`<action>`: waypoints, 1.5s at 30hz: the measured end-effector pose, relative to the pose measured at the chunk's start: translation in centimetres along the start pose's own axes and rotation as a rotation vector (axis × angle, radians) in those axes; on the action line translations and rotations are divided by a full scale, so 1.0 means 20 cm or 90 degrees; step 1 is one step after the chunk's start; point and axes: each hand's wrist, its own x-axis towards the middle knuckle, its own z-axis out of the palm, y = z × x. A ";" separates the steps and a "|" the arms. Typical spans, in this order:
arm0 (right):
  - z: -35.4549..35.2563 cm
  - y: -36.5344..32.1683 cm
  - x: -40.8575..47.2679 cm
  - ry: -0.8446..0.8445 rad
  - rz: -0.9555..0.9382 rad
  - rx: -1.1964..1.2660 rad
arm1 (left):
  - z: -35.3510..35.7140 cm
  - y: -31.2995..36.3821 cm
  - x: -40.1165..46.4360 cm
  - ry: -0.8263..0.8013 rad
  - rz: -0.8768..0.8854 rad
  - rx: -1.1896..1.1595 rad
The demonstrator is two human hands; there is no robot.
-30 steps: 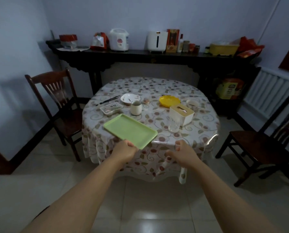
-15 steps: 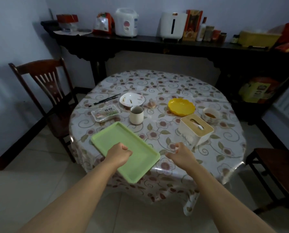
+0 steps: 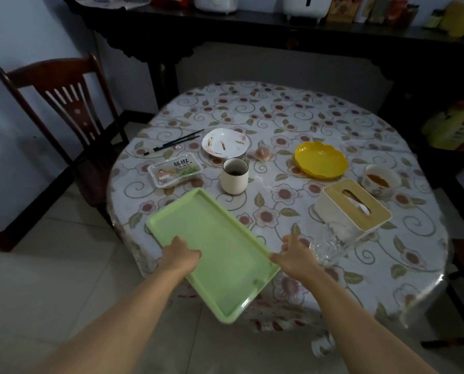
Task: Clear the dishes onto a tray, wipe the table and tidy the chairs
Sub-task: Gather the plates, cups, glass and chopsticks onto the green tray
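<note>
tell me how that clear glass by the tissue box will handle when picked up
The clear glass is probably fragile and somewhat slippery, being smooth and transparent. It stands upright near the table edge, beside the right hand, so a careless knock could tip it off.

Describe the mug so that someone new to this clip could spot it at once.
Start at the round table with the floral cloth. Just beyond the far end of the green tray, near the table's middle, stands the mug. It is the only tall, cream, straight-sided vessel; the white plate behind it and the yellow dish are flat.
</note>
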 end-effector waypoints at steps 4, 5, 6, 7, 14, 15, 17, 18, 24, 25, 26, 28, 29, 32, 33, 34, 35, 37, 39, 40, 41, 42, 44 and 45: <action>0.03 -0.02 0.11 0.060 -0.014 -0.039 | 0.06 -0.06 0.12 0.000 -0.093 -0.021; 0.02 -0.02 0.12 0.094 -0.019 -0.047 | 0.08 -0.07 0.14 -0.007 -0.107 -0.022; -0.01 -0.01 0.14 0.128 -0.022 -0.070 | 0.10 -0.07 0.15 -0.017 -0.120 -0.015; -0.04 0.00 0.16 0.158 -0.023 -0.108 | 0.12 -0.06 0.16 -0.021 -0.125 -0.007; -0.24 0.24 0.31 0.167 0.017 -0.324 | 0.25 -0.03 0.20 -0.010 -0.169 0.056; -0.26 0.27 0.33 0.146 0.028 -0.353 | 0.26 -0.04 0.22 0.001 -0.177 0.063; -0.30 0.32 0.37 0.113 0.031 -0.401 | 0.29 -0.07 0.26 0.034 -0.202 0.064; -0.32 0.33 0.39 0.104 0.020 -0.420 | 0.30 -0.07 0.26 0.030 -0.210 0.076; -0.38 0.35 0.47 0.059 0.011 -0.448 | 0.36 -0.05 0.25 0.066 -0.235 0.055; -0.39 0.35 0.47 0.060 0.007 -0.449 | 0.37 -0.06 0.24 0.077 -0.252 0.030; -0.39 0.35 0.47 0.063 0.002 -0.443 | 0.38 -0.04 0.22 0.076 -0.273 0.012; -0.40 0.36 0.47 0.068 -0.012 -0.428 | 0.41 -0.03 0.18 0.069 -0.284 -0.001; -0.41 0.36 0.46 0.072 -0.017 -0.420 | 0.42 -0.03 0.17 0.075 -0.290 -0.029; -0.42 0.38 0.41 0.092 -0.027 -0.403 | 0.45 -0.03 0.11 0.055 -0.275 -0.046; -0.43 0.37 0.40 0.101 -0.032 -0.403 | 0.47 -0.03 0.09 0.051 -0.266 -0.053; -0.44 0.37 0.38 0.110 -0.039 -0.407 | 0.49 -0.02 0.05 0.042 -0.255 -0.053; -0.47 0.35 0.37 0.118 -0.049 -0.412 | 0.52 -0.01 0.03 0.034 -0.243 -0.048; -0.53 0.31 0.35 0.134 -0.067 -0.407 | 0.59 0.02 -0.04 0.025 -0.231 -0.034; -0.60 0.27 0.34 0.145 -0.081 -0.385 | 0.64 0.07 -0.10 0.010 -0.209 -0.016; -0.62 0.25 0.33 0.151 -0.091 -0.376 | 0.67 0.10 -0.12 0.010 -0.187 -0.014; -0.65 0.24 0.33 0.158 -0.101 -0.370 | 0.69 0.13 -0.13 0.011 -0.160 -0.008; -0.67 0.23 0.32 0.165 -0.111 -0.365 | 0.72 0.16 -0.14 0.005 -0.137 0.001; -0.70 0.23 0.32 0.176 -0.125 -0.367 | 0.77 0.22 -0.14 -0.001 -0.101 0.029; -0.72 0.24 0.33 0.179 -0.128 -0.367 | 0.80 0.25 -0.14 0.001 -0.082 0.037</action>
